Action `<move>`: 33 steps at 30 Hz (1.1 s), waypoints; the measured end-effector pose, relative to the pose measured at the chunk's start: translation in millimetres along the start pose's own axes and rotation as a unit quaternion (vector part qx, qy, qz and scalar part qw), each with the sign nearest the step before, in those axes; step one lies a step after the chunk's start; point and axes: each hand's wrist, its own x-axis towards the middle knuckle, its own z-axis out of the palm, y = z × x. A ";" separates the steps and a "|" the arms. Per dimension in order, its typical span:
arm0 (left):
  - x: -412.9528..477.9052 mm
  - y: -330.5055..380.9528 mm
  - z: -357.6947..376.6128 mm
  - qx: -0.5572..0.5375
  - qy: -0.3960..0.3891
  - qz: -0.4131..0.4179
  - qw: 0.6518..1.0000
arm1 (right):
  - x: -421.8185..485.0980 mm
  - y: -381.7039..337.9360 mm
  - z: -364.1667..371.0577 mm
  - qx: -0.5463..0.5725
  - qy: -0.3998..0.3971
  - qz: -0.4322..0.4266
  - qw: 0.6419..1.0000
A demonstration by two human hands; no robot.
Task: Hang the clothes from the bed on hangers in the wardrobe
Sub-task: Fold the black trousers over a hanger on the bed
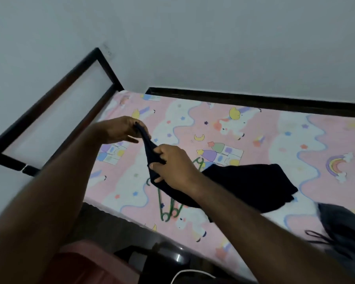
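A pale wall [213, 37] fills the top; a white cable [184, 271] curves below.

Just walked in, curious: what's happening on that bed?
A person holds a dark garment over the bed: the left hand pinches its end, the right hand grips it lower down. The rest lies on the bed, partly over green hangers. It is not on a hanger yet. A grey garment lies at the right.

Both bare arms reach forward; the left hand [121, 129] pinches a dark garment [244, 185], the right hand [172, 167] grips it lower.
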 end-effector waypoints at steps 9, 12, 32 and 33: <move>30.5 8.7 13.8 0.116 -0.020 -0.075 0.990 | -6.1 38.7 7.1 0.050 0.053 0.011 0.997; 77.8 36.6 56.3 0.089 -0.033 -0.020 0.995 | -14.7 83.0 -36.8 0.112 0.143 0.047 0.982; 467.8 32.8 480.7 0.202 0.071 0.140 0.967 | -25.7 547.4 -276.6 0.199 0.453 0.247 0.833; 468.3 27.1 483.8 0.189 0.081 0.133 0.970 | -22.9 551.4 -276.5 0.190 0.458 0.250 0.832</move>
